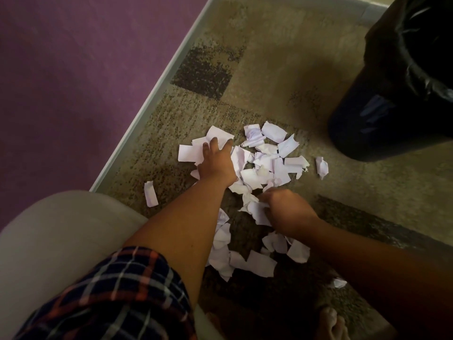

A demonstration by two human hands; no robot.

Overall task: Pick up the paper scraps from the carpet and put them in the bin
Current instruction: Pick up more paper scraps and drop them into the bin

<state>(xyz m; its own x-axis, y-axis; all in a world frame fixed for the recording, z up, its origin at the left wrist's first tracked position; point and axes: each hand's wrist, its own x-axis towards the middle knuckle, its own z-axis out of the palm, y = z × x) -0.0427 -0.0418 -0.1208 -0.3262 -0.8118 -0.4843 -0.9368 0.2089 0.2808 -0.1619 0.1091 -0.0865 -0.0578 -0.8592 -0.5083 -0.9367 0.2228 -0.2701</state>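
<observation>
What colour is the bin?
Black; the bin shows best in the head view, upper right.

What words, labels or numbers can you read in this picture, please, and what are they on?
No text is readable.
paper scraps: faint pen marks on a few, too blurred to read.
bin: a bluish patch on its side, too dark and blurred to tell whether it is a label.

Domestic room interior. Indicators: patterned beige-brown carpet point(269, 69); purple wall point(73, 69) with white skirting board point(157, 94) at left; lined black bin point(392, 106) at far right; bare foot point(333, 325) near.
</observation>
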